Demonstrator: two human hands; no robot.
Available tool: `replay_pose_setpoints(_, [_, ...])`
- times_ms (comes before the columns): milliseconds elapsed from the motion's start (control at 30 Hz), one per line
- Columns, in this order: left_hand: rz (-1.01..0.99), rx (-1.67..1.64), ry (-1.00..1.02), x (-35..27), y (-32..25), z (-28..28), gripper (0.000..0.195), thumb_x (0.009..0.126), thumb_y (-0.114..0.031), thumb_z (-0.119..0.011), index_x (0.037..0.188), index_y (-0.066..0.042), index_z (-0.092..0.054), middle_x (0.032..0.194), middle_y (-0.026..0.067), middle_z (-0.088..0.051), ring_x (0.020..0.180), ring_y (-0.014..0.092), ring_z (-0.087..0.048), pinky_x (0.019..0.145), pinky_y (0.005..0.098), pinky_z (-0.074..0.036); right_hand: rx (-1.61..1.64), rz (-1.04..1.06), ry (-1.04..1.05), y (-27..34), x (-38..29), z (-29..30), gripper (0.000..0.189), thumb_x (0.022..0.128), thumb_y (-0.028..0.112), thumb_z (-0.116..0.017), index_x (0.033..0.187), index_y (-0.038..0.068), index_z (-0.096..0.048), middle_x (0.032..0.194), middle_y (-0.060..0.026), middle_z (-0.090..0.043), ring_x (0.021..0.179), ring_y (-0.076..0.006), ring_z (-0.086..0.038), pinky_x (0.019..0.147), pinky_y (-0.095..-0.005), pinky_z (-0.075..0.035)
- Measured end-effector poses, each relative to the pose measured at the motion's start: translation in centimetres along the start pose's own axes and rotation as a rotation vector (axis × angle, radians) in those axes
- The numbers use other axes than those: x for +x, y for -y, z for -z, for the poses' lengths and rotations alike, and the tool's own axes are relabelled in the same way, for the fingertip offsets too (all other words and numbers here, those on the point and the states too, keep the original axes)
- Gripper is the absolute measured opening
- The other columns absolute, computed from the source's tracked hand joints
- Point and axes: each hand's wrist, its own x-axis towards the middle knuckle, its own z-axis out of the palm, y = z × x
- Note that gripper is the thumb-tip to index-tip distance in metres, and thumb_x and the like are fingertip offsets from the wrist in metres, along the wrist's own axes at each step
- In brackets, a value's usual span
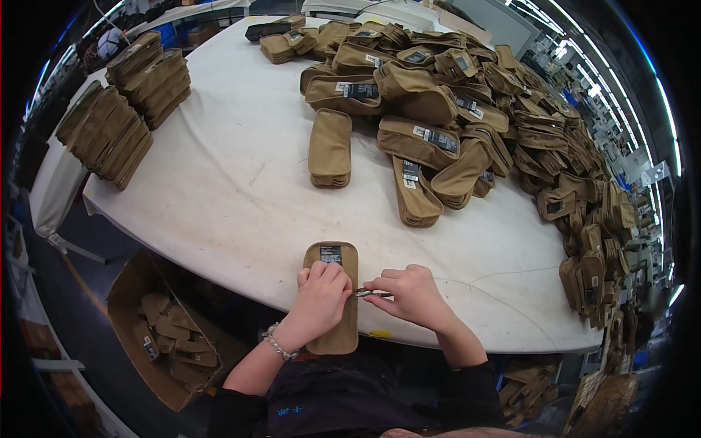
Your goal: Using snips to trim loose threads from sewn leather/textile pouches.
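Observation:
A tan fabric zip pouch (345,328) lies lengthwise in front of me at the table's near edge, with a dark printed label (331,254) at its far end. My left hand (326,287) rests on the pouch, fingers curled at its right side, pinching the edge there. From the right, my right hand (406,291) holds small metal thread snips (372,294) between thumb and fingers. Their tips meet the pouch's right edge beside my left fingertips. Whether a thread sits between the blades is too small to tell.
A large heap of tan pouches (419,98) covers the table's far right. One pouch (330,148) lies apart on the white table cover (230,219). Stacked pouches (109,137) stand at the left. Below the table is a cardboard box (131,295) holding more pouches.

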Motion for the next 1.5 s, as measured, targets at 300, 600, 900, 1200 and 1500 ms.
replay_pose_setpoints(300, [0.01,-0.008,-0.016,-0.3,-0.1,1.1,0.019,0.08,-0.016,-0.07,0.097,-0.014,-0.062,0.097,0.0006,-0.055,0.1,0.022,-0.049,0.087,0.0379,-0.03,-0.015,-0.025,0.006,0.0,-0.2,0.4,0.014,0.079,0.031,-0.075,0.083,0.018,-0.074,0.065,0.0015,-0.061,0.054,-0.0217,-0.058,0.052,-0.0324,-0.042])
replay_pose_setpoints(600, [-0.067,-0.005,0.009,0.4,0.6,0.1,0.015,0.082,-0.019,-0.07,0.092,-0.012,-0.061,0.093,0.0016,-0.054,0.097,0.022,-0.048,0.086,0.037,-0.032,0.004,-0.016,0.006,0.0,-0.2,0.1,0.014,0.08,0.031,-0.075,0.084,0.017,-0.074,0.067,0.0012,-0.063,0.055,-0.0214,-0.059,0.053,-0.0322,-0.042])
replay_pose_setpoints(900, [-0.075,-0.04,0.018,0.7,0.3,0.3,0.006,0.084,-0.012,-0.064,0.086,-0.01,-0.059,0.088,0.0033,-0.053,0.093,0.022,-0.048,0.083,0.0369,-0.032,-0.007,-0.013,0.023,0.1,-0.2,-0.2,0.015,0.081,0.032,-0.074,0.084,0.018,-0.073,0.068,0.0013,-0.064,0.054,-0.0222,-0.059,0.052,-0.0326,-0.043])
replay_pose_setpoints(1200, [-0.088,-0.033,0.025,0.6,0.0,0.2,0.005,0.084,-0.011,-0.062,0.087,-0.009,-0.059,0.088,0.0035,-0.053,0.093,0.023,-0.049,0.083,0.0377,-0.032,0.067,-0.016,0.025,-0.2,-0.1,-0.6,0.016,0.081,0.03,-0.074,0.083,0.015,-0.071,0.068,-0.0008,-0.064,0.057,-0.023,-0.061,0.053,-0.0337,-0.046])
replay_pose_setpoints(1500, [-0.091,-0.037,-0.052,0.1,-0.9,0.7,0.009,0.079,-0.011,-0.067,0.085,-0.011,-0.06,0.086,0.0008,-0.054,0.089,0.021,-0.05,0.081,0.0366,-0.031,0.092,-0.022,0.056,-0.4,-0.1,-0.4,0.014,0.08,0.028,-0.075,0.083,0.014,-0.072,0.069,-0.0016,-0.065,0.058,-0.0236,-0.061,0.053,-0.0339,-0.046])
